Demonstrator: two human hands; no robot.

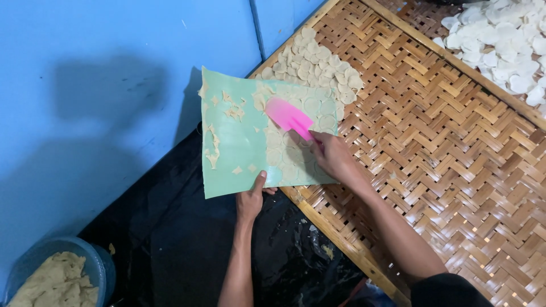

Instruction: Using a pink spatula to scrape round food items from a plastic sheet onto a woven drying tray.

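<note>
A pale green flexible sheet carries thin round dough discs on its right half and ragged dough scraps on its left half. My left hand grips the sheet's near edge, thumb on top. My right hand holds a pink spatula, its blade lying on the discs near the sheet's far right corner. The sheet overhangs the edge of a woven bamboo tray, where several cream discs lie in a patch just beyond the sheet.
A blue wall rises at the left. Black plastic covers the floor below the sheet. A blue bowl of dough sits at bottom left. A second bamboo tray at top right holds several white discs.
</note>
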